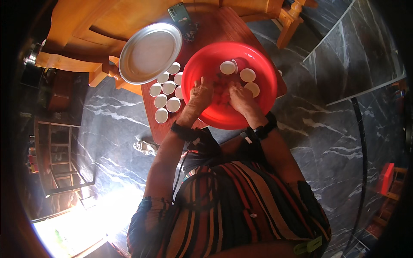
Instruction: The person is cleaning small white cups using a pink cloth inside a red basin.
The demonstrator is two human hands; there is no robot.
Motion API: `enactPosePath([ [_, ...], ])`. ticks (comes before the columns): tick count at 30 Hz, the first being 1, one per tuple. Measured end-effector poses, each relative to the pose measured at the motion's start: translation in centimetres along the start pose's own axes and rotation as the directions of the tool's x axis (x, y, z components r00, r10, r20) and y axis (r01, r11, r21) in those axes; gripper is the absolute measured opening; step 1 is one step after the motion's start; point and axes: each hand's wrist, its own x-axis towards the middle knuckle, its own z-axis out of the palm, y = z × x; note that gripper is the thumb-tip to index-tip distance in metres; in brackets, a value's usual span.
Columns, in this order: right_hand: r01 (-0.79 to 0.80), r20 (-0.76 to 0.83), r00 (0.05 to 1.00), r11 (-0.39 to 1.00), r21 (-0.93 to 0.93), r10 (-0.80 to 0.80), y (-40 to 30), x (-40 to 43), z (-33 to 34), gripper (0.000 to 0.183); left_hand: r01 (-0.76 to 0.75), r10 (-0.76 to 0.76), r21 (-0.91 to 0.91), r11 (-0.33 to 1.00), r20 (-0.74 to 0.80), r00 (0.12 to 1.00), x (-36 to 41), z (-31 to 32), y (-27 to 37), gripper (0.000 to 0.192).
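Note:
A large red plastic basin (206,113) rests on a reddish-brown wooden table. Both my hands are inside it, over small dark red pieces (221,92) too blurred to name. My left hand (201,93) is at the left of these pieces, and my right hand (240,96) is at their right. Whether either holds a piece is hidden. Several white-rimmed cups stand or lean along the basin's far and right side, among them one cup (247,75) near my right hand. Left of the basin, several more such cups (169,87) stand close together on the table.
A round metal tray (176,38) lies beyond the cups, over the table's left edge. A phone (179,13) and a dark patterned item (191,32) lie at the far end. A wooden bench (106,32) borders the table; a wooden chair frame (59,161) stands left.

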Motion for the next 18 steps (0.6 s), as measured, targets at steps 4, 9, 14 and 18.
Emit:
enactPosePath([
  [4, -0.004, 0.004, 1.0, 1.0, -0.011, 0.004, -0.5, 0.0, -0.2, 0.023, -0.093, 0.11, 0.237, 0.967, -0.062, 0.992, 0.3, 0.4, -0.9, 0.047],
  [9, 0.018, -0.007, 1.0, 0.999, -0.034, -0.019, -0.7, 0.0, -0.3, 0.022, -0.37, 0.443, 0.297, 0.88, -0.239, 0.864, -1.0, 2.1, -0.2, 0.047],
  [14, 0.029, -0.109, 0.994, 0.988, 0.152, -0.013, -0.1, 0.2, 0.1, 0.019, -0.352, 0.375, -0.281, 0.893, 0.029, 0.927, -1.9, -0.1, -0.5, 0.055],
  [18, -0.008, -0.142, 0.989, 0.982, 0.186, 0.035, 0.4, 0.4, 0.2, 0.025, -0.261, 0.186, -0.743, 0.617, -0.185, 0.965, -2.3, -1.3, -0.4, 0.065],
])
